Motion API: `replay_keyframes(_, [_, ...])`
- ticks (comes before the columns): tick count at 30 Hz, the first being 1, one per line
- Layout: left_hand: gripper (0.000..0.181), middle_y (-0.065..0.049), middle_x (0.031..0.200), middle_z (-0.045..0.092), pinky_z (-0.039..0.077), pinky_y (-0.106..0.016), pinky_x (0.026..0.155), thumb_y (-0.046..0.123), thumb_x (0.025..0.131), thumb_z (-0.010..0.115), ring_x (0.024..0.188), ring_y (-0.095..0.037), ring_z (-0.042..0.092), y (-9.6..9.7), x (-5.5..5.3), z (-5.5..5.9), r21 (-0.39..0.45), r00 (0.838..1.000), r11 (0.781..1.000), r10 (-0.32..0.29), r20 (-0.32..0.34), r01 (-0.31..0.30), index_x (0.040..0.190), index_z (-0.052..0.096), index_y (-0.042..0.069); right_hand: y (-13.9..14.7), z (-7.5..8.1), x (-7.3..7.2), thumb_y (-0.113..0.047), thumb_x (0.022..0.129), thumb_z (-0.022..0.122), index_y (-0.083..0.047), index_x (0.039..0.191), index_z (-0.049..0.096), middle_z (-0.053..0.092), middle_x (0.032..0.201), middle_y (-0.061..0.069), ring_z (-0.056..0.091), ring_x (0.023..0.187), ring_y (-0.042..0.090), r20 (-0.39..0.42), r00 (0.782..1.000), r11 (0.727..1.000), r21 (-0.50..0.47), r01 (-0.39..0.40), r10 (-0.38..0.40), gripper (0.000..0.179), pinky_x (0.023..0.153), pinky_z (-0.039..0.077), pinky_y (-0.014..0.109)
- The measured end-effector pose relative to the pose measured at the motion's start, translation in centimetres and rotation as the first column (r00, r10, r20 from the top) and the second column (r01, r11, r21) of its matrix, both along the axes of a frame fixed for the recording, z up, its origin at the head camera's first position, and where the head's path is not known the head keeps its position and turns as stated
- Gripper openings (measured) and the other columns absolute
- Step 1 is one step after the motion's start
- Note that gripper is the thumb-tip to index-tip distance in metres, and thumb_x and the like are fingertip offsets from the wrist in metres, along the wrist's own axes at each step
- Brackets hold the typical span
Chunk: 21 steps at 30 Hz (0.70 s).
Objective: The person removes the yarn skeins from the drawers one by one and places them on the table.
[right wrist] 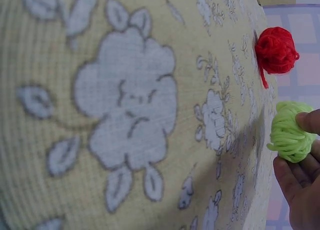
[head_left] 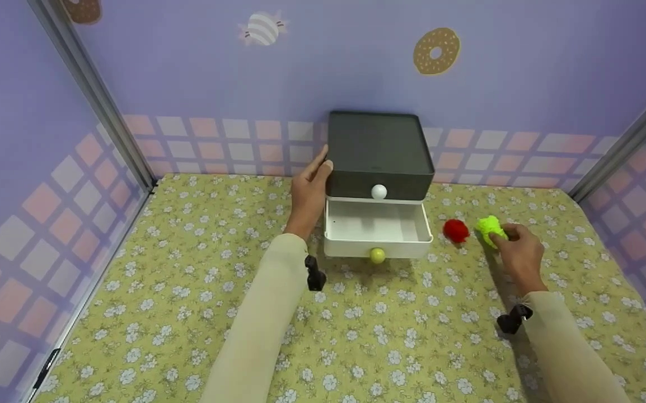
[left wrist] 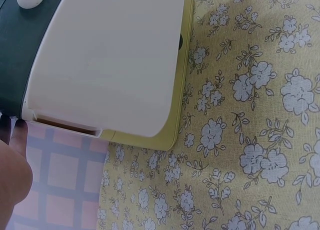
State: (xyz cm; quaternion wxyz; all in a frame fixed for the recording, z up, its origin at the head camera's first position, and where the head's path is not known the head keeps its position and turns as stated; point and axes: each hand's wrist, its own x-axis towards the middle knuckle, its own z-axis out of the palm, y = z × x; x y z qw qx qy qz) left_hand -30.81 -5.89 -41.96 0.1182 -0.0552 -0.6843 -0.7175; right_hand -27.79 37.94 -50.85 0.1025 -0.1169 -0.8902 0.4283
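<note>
In the head view, a small mark near the front edge of the drawer unit's point(head_left: 379, 143) dark top is too tiny to read. Your right hand point(head_left: 522, 252) pinches the green yarn ball point(head_left: 489, 228) between thumb and fingers, on the right side of the flowered cloth point(head_left: 188, 313). The ball is a bright lime. Just left of it sits the red yarn ball point(head_left: 456, 230). Your left hand point(head_left: 309, 193) rests its fingers along the unit's left side, thumb by the edge, pressing rather than clenching. The white drawer point(head_left: 351, 248), with its yellow-green knob point(head_left: 377, 256), stands pulled out below the dark section with its white knob point(head_left: 379, 192).

In the left wrist view, your fingertips touch the unit's side; a yellow layer shows beneath the white drawer.

In the right wrist view, the green yarn ball shows thick looped strands, your thumb on one face and fingers underneath. The red yarn ball trails a loose end.
</note>
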Motion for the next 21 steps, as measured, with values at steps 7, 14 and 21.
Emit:
replay_keyframes(7, [0.047,0.008,0.165,0.043,0.035,-0.03,0.12,0.037,0.114,0.054,0.152,-0.01,0.037,-0.02,0.01,0.02,0.013,1.0,1.0,-0.01,-0.02,0.011,0.16,0.051,0.029,0.23,-0.07,-0.13,-0.031,0.11,0.062,0.001,0.152,0.054,0.06,0.143,0.022,0.06,0.122,0.031,0.024,1.0,1.0,-0.008,0.011,-0.011,0.053,0.09,0.051,0.032])
replay_keyframes(14, [0.046,0.003,0.168,0.041,0.039,-0.03,0.115,0.037,0.114,0.055,0.153,-0.009,0.036,-0.04,0.06,-0.02,0.006,1.0,1.0,-0.008,-0.014,0.008,0.159,0.052,0.031,0.5,-0.49,-0.51,-0.029,0.111,0.06,0.003,0.155,0.05,0.056,0.15,0.025,0.057,0.132,0.038,0.062,0.998,1.0,-0.024,0.016,-0.014,0.055,0.104,0.051,0.049])
replay_keyframes(21, [0.047,0.005,0.167,0.041,0.038,-0.03,0.117,0.037,0.113,0.055,0.152,-0.008,0.037,-0.01,0.01,0.01,0.007,1.0,1.0,-0.004,-0.019,0.004,0.159,0.052,0.03,0.61,-0.88,-0.72,-0.027,0.111,0.061,0.006,0.153,0.05,0.056,0.148,0.028,0.057,0.132,0.04,0.063,0.998,1.0,-0.002,0.006,-0.006,0.055,0.104,0.051,0.05])
